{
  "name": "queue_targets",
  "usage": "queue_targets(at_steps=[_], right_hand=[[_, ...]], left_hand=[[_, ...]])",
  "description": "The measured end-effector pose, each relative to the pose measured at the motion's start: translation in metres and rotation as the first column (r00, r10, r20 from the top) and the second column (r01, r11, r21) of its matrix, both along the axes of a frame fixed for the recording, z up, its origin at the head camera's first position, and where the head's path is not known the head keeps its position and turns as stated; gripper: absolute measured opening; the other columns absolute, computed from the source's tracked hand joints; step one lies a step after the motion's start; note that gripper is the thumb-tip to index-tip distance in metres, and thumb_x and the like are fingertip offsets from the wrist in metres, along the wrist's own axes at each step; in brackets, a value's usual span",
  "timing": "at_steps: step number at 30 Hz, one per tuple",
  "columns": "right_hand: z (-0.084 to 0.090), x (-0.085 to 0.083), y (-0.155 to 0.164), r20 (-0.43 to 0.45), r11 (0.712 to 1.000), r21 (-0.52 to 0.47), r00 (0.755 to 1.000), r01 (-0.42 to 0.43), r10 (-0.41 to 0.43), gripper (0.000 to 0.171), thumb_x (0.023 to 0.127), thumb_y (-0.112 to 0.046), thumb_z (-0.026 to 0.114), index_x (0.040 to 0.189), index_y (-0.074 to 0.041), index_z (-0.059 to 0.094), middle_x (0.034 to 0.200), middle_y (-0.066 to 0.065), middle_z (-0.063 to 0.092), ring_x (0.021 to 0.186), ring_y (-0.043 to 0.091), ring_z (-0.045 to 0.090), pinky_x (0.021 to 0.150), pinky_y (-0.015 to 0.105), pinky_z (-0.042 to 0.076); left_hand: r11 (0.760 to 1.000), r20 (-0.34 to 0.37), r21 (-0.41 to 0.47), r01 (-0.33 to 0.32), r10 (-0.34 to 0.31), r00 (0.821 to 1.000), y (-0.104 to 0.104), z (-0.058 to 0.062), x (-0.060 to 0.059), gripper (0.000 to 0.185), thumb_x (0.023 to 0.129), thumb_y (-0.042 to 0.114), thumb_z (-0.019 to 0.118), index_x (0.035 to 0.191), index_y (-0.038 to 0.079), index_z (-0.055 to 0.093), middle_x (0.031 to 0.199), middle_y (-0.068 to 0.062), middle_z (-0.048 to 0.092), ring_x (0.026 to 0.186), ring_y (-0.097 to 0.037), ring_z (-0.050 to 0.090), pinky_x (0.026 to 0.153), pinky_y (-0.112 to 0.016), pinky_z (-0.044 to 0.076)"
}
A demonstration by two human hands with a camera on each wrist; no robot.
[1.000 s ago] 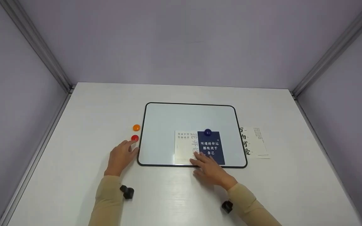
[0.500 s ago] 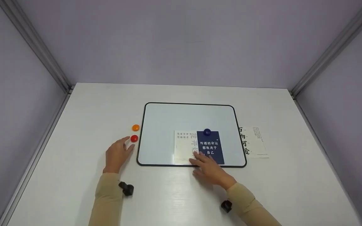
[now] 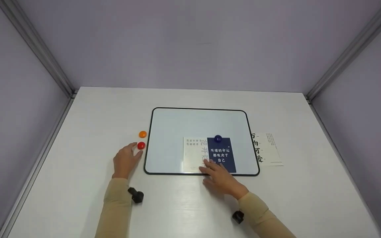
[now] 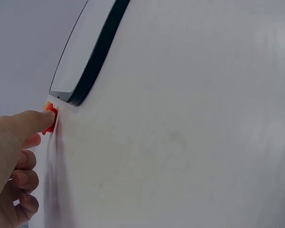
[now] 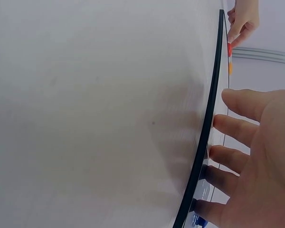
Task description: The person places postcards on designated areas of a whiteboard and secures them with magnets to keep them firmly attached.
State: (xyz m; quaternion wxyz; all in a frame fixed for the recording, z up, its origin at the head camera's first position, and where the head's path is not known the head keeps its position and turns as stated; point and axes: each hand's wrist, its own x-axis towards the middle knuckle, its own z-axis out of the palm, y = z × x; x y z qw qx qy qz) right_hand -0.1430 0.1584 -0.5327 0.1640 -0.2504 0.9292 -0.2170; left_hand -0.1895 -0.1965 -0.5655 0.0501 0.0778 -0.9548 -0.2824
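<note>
Purple-grey walls (image 3: 190,43) on three sides, white surface (image 3: 74,138) below, whiteboard (image 3: 177,124) with black rim lying flat mid-surface. On my head feed the left grip (image 3: 124,162) is just off the board's left edge, thumb and index finger nearly closed in a pinch on the red button (image 3: 141,145); left-wrist cam agrees, thumb pad on it, other fingers curled below. I can't tell if it's lifted off the surface. Orange button (image 3: 143,134) sits just beyond the red one, also beside the board. Right grip (image 3: 222,180) is spread, fingers apart and nothing held, fingertips resting over the near part of the cream card (image 3: 192,157) and dark blue card (image 3: 228,162). Those two lie side by side on the board at its near edge, white print on the dark one, a blue button (image 3: 218,138) at its far edge. I also see a printed card (image 3: 270,150) at the board's right edge, left side cut off by the rim. Tan sleeves (image 3: 112,211) on both arms, black device (image 3: 137,196) at each wrist.
</note>
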Motion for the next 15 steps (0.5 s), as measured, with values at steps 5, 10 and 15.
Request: queue_targets(at_steps=[5,10,15], right_hand=[[-0.0010,-0.0009,0.0005,0.008,1.000,0.004,1.000,0.013,-0.013,0.046,0.097,-0.024,0.055,0.141,-0.012,0.049,0.157,0.015,0.033,0.147,0.040,0.028,0.118,0.065,0.021],[-0.0029,-0.0018,0.0004,-0.001,1.000,-0.006,1.000,0.007,-0.007,0.045,0.097,-0.024,0.055,0.140,-0.012,0.049,0.157,0.016,0.034,0.146,0.041,0.029,0.118,0.066,0.021],[-0.0038,-0.0026,0.0001,-0.002,1.000,-0.005,1.000,0.008,-0.008,0.045,0.097,-0.024,0.056,0.140,-0.012,0.050,0.156,0.016,0.034,0.146,0.041,0.029,0.118,0.065,0.021]], left_hand=[[1.000,0.010,0.014,0.008,-0.008,1.000,0.0036,-0.0011,-0.0044,0.044,0.088,0.025,0.069,0.125,0.001,0.062,0.081,-0.016,0.069,0.068,-0.019,0.053,0.065,-0.035,0.053],[1.000,0.003,0.011,0.005,-0.005,1.000,0.0040,0.0001,-0.0073,0.041,0.089,0.024,0.069,0.122,0.001,0.064,0.086,-0.017,0.071,0.069,-0.020,0.055,0.066,-0.037,0.054],[1.000,-0.013,0.012,0.008,-0.008,1.000,0.0027,0.0006,-0.0094,0.038,0.089,0.023,0.069,0.119,0.000,0.065,0.084,-0.017,0.070,0.068,-0.019,0.054,0.060,-0.032,0.049]])
